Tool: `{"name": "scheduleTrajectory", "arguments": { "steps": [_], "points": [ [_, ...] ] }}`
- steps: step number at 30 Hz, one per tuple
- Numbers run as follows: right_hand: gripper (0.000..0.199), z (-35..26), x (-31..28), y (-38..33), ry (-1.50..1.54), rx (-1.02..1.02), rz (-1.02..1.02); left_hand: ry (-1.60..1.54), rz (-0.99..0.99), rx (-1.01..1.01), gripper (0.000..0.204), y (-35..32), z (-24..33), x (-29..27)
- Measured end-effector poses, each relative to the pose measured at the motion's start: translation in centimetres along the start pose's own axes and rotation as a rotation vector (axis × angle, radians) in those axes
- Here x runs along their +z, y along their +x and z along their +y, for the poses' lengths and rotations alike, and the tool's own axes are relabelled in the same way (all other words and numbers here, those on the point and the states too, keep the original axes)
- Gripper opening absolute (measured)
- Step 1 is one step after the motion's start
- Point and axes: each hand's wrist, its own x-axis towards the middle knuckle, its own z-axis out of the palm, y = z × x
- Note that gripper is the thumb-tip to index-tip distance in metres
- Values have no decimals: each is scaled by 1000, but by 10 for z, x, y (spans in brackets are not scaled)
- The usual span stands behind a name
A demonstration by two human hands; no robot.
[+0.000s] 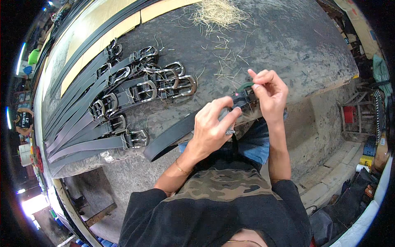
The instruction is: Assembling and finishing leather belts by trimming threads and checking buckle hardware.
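Note:
A black belt (175, 133) lies across the near edge of the table, its strap curving down at the left. My left hand (212, 123) is closed around the belt near its buckle end, thumb and fingers bent over it. Something greyish shows under that palm, too covered to name. At the buckle end (249, 96), my right hand (269, 90) has thumb and fingertips pinched together on a thin, curved dark-green piece (245, 86). A small pinkish-red spot shows on the belt between the hands. The fingers partly hide the buckle.
Left of my hands lies a pile of black belts (98, 107) with silvery buckles (146, 90). Pale thread-like scraps (220, 14) are heaped at the far side of the dark table (288, 41), others scattered nearer. A metal-framed rack (360, 117) stands right. A person (24, 121) is far left.

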Motion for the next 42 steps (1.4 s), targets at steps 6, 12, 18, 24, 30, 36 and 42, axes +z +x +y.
{"name": "scheduleTrajectory", "arguments": {
  "steps": [6,12,18,24,30,36,42],
  "points": [
    [15,-4,1,-1,-108,-49,-191,0,-55,139,36,-3,-1,-5],
    [16,-5,-1,-1,-134,-60,-216,-23,32,178,32,-2,-2,-1],
    [15,-5,0,-1,-169,-78,-215,-22,55,175,31,-2,-2,1],
    [15,-6,0,0,-195,-78,-226,-20,6,187,37,-5,-4,-2],
    [15,-5,0,0,-208,-84,-232,-23,68,176,32,-1,-1,0],
    [15,-5,0,0,-199,-81,-229,-20,104,171,32,-2,-1,1],
    [14,-6,1,-1,-226,-88,-257,-27,85,166,29,-4,-1,1]
  ]
}}
